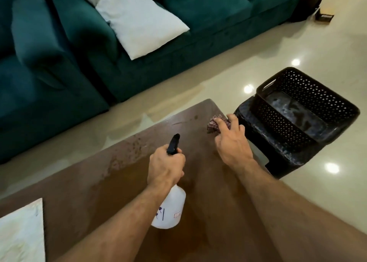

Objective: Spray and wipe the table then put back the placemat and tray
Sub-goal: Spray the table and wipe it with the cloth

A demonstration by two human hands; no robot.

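The brown wooden table (123, 186) fills the lower middle of the head view, with spray droplets speckled along its far left part. My left hand (165, 167) grips the black trigger head of a white spray bottle (169, 212), held above the table with the nozzle pointing away. My right hand (231, 144) presses a checked cloth (213, 125) onto the table near its far right corner, fingers curled over it. A black perforated tray (309, 106) sits on a dark stool (278, 150) just right of the table. A pale placemat (19, 232) lies at the table's lower left.
A dark green sofa (59, 53) with a white pillow (139, 21) stands beyond the table across a strip of glossy cream floor (297, 43). A small dark box (325, 16) sits on the floor at the far right.
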